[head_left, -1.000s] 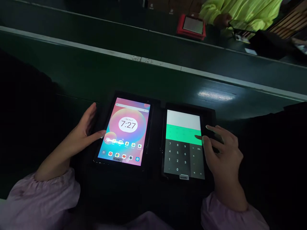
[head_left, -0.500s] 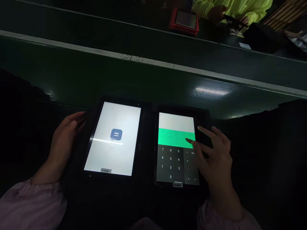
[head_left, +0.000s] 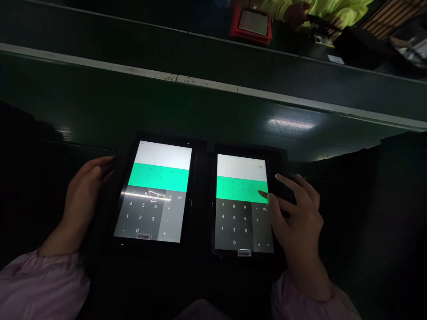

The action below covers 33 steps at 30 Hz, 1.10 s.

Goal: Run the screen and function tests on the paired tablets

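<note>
Two tablets lie side by side, both lit with a calculator of dark keys and a green panel. The left tablet point(head_left: 150, 195) has a blank white entry area and a small barcode label at its bottom edge. On the right tablet point(head_left: 245, 204), a few characters show at the top right of the white area. My right hand point(head_left: 298, 211) is over that tablet's right edge, fingers apart, index fingertip at the green panel. Beside the left tablet's left edge is my left hand point(head_left: 85, 195), its fingers loosely extended towards the dark border and partly in shadow.
Beyond the green work surface point(head_left: 150, 106) runs a pale metal strip point(head_left: 207, 84). On the far side are a red tray point(head_left: 236, 26) with a flat grey panel, a person's yellow sleeves point(head_left: 350, 13) and hands, and a dark object point(head_left: 362, 46).
The left tablet's screen has switched from a white page with a blue icon to the calculator. Characters have appeared on the right tablet's display. The view has shifted slightly; my hands keep their poses.
</note>
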Available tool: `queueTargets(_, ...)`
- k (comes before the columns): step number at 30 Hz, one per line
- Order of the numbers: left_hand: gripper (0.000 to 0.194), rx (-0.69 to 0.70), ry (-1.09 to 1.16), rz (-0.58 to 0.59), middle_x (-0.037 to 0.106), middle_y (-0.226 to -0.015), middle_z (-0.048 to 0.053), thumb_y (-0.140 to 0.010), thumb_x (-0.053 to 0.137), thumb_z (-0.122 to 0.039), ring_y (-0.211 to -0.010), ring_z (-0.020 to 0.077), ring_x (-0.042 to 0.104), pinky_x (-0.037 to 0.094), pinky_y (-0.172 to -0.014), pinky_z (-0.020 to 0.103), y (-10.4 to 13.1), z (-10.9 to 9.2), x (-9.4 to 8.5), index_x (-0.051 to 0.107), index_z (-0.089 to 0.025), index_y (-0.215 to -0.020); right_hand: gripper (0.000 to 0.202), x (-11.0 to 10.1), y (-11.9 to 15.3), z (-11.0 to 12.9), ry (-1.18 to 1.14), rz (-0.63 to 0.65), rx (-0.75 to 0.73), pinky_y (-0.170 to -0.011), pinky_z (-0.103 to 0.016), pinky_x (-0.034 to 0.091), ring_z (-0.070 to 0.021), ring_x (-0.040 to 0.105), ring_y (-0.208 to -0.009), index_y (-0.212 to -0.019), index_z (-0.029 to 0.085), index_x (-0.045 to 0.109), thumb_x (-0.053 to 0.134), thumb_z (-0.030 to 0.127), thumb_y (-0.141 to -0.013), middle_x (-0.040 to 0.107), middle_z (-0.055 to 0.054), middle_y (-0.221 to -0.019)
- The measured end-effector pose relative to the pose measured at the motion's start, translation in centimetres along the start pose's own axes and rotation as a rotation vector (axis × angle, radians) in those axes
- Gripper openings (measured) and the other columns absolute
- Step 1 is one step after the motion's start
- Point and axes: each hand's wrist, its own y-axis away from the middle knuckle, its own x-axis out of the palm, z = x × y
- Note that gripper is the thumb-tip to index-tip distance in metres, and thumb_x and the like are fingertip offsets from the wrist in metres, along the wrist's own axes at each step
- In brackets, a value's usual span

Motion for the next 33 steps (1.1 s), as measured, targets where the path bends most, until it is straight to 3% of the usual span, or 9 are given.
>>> queueTargets(5,0.022,-0.012,-0.051,-0.01,0.077,-0.12,0.004,-0.092,0.061,-0.026,-0.122,0.0244,0.066,0.046,-0.116,0.044,0.2,-0.2,0.1,0.076,-0.018,-0.106,0.024,-0.3,-0.1,1.9,-0.234,0.134,-0.248,-0.101,-0.056,0.056,-0.0366,0.049,-0.141,-0.084,0.021,0.08,0.061,0.012,-0.096,0.066,-0.012,-0.131)
queueTargets(10,0.023,-0.02,-0.125,-0.021,0.077,-0.12,0.002,-0.093,0.06,-0.028,-0.12,0.0231,0.067,0.049,-0.112,0.04,0.4,-0.4,0.2,0.077,-0.02,-0.107,0.019,0.1,0.2,2.3,-0.221,0.219,-0.271,-0.105,-0.058,0.054,-0.0387,0.041,-0.147,-0.092,0.021,0.08,0.062,0.014,-0.096,0.061,-0.011,-0.14)
queueTargets(15,0.024,-0.028,-0.12,-0.018,0.079,-0.113,0.002,-0.091,0.061,-0.029,-0.112,0.0232,0.07,0.047,-0.113,0.042,0.2,-0.2,0.1,0.076,-0.02,-0.107,0.026,0.3,0.3,2.6,-0.192,0.329,-0.3,-0.111,-0.062,0.049,-0.0394,0.025,-0.157,-0.12,0.03,0.077,0.059,0.026,-0.101,0.046,-0.008,-0.159)
queueTargets(17,0.025,-0.033,-0.128,-0.022,0.079,-0.111,0.002,-0.09,0.061,-0.029,-0.108,0.0227,0.071,0.045,-0.115,0.043,0.1,-0.3,0.1,0.076,-0.02,-0.107,0.024,0.1,0.3,2.2,-0.175,0.26,-0.262,-0.112,-0.063,0.048,-0.0394,0.028,-0.156,-0.113,0.03,0.079,0.059,0.027,-0.101,0.051,-0.007,-0.156)
queueTargets(20,0.024,-0.039,-0.155,-0.026,0.078,-0.115,0.001,-0.09,0.06,-0.029,-0.109,0.0221,0.07,0.043,-0.116,0.041,0.2,-0.5,0.1,0.077,-0.022,-0.106,0.026,-0.3,0.2,0.9,-0.076,0.022,-0.057,-0.107,-0.064,0.051,-0.0394,0.043,-0.147,-0.091,0.025,0.083,0.059,0.024,-0.1,0.067,-0.008,-0.137)
queueTargets(22,0.024,-0.037,-0.183,-0.025,0.078,-0.115,0.001,-0.09,0.06,-0.029,-0.113,0.0226,0.069,0.045,-0.114,0.04,0.3,-0.6,0.2,0.077,-0.023,-0.106,0.03,-0.4,0.3,0.0,0.005,-0.058,0.071,-0.101,-0.064,0.054,-0.0408,0.048,-0.143,-0.086,0.023,0.083,0.057,0.026,-0.101,0.071,-0.011,-0.13)
queueTargets(28,0.026,-0.046,-0.219,-0.016,0.079,-0.104,0.001,-0.091,0.059,-0.031,-0.104,0.0224,0.071,0.051,-0.104,0.036,0.5,-0.8,0.3,0.077,-0.022,-0.108,0.03,0.3,0.5,-1.1,0.033,-0.022,0.092,-0.104,-0.072,0.05,-0.0428,0.043,-0.145,-0.09,0.022,0.083,0.057,0.032,-0.101,0.068,-0.013,-0.136)
queueTargets(33,0.027,-0.082,-0.221,-0.017,0.079,-0.102,0.0,-0.09,0.063,-0.036,-0.098,0.0241,0.071,0.053,-0.103,0.039,0.6,-0.9,0.3,0.076,-0.023,-0.11,0.026,0.4,0.5,-0.6,-0.038,0.083,0.009,-0.104,-0.07,0.051,-0.0433,0.036,-0.15,-0.094,0.025,0.083,0.058,0.032,-0.101,0.061,-0.011,-0.146)
